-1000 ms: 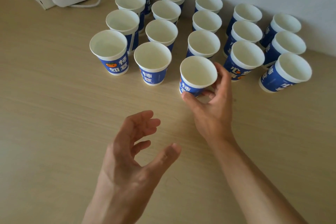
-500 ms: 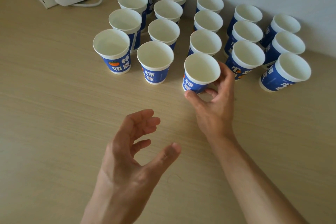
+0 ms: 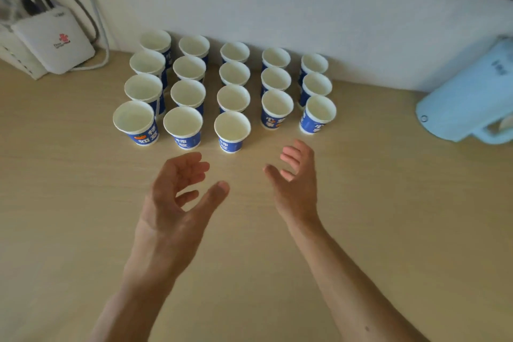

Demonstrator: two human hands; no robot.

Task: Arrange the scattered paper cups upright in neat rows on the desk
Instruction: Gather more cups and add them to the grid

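Several blue-and-white paper cups (image 3: 232, 130) stand upright in rows on the light wooden desk (image 3: 69, 203), close to the white wall. The left three columns reach nearer to me than the two right columns, whose front cups (image 3: 277, 110) sit further back. My left hand (image 3: 177, 194) hovers below the front row, fingers loosely spread, holding nothing. My right hand (image 3: 295, 183) hovers to the right of it, fingers relaxed and slightly curled, also empty. Neither hand touches a cup.
A white router (image 3: 54, 40) with cables leans at the back left. A light blue kettle-like appliance (image 3: 469, 100) sits at the right edge. The white wall (image 3: 277, 8) rises right behind the cups.
My right hand has let go of the front cup of the third column and drawn back. The view has pulled back and tilted up, showing the blue appliance.
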